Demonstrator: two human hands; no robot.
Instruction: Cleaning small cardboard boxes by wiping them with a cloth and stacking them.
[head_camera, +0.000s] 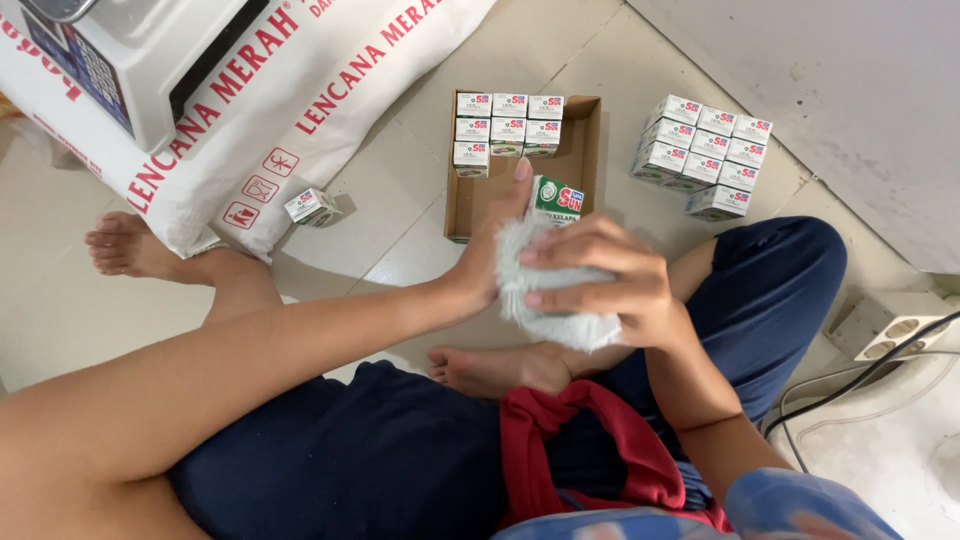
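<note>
At frame centre, the left hand (490, 255) grips a small carton (556, 199) upright while the right hand (610, 285), closed on a pale cloth (550, 310), presses just below it.

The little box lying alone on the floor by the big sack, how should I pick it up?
Come from above and pinch the lone small box across its two narrow sides with your fingers. It lies tipped on the floor tiles, close to the white sack on its left, so the top and right side look freest.
</note>
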